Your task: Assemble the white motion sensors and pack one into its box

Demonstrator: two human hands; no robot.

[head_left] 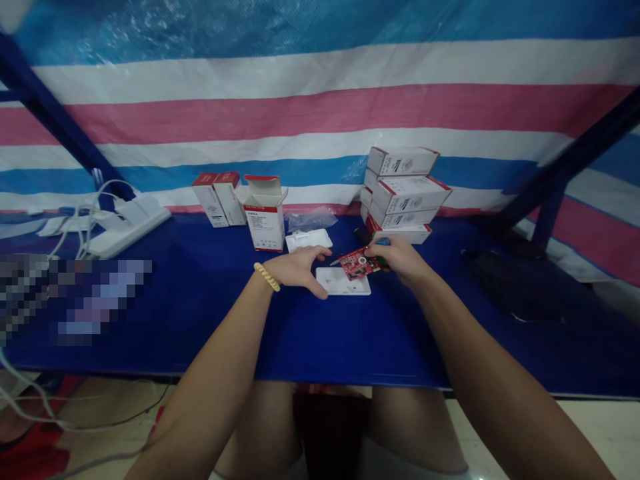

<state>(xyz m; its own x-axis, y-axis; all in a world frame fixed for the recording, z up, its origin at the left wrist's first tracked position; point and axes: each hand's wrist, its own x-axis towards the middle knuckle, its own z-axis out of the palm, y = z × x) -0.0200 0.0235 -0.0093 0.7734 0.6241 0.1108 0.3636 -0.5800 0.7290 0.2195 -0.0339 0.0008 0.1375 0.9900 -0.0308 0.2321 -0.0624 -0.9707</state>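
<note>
My right hand grips a red circuit board by its right edge, together with a screwdriver whose thin shaft points left past the board. The board is tilted over the right part of a white plastic casing lying on the blue table. At the casing's left end is my left hand, thumb and fingers spread, with nothing held between them. A second white plastic part lies just behind my left hand.
An open box stands behind my left hand, with two closed boxes beside it. Crumpled clear plastic lies behind the white part. Stacked boxes stand at back right. A power strip with cables is at left.
</note>
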